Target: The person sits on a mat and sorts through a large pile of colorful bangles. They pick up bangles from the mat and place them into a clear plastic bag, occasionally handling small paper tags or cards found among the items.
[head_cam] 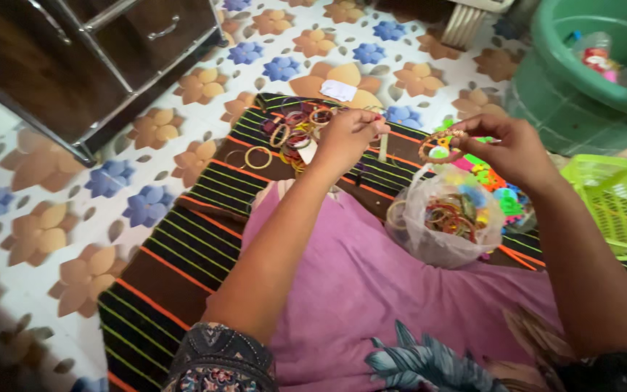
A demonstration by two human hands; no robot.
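My right hand (515, 151) holds a decorated bangle (440, 144) up by its rim, above a clear plastic bag (440, 218) stuffed with colourful bangles. My left hand (347, 137) has its fingers pinched together on something small near the bangle; I cannot make out what it is. Beyond the left hand lies a loose pile of bangles (295, 131) on a black striped mat (205, 196). A single gold ring-shaped bangle (258, 157) lies at the pile's near edge.
A pink cloth (371, 290) covers my lap. A lime plastic basket (615, 199) stands at the right, a green tub (582, 80) behind it. A dark cabinet with metal legs (74, 65) stands at the left on a floral floor (52, 218). A white paper slip (338, 90) lies beyond the mat.
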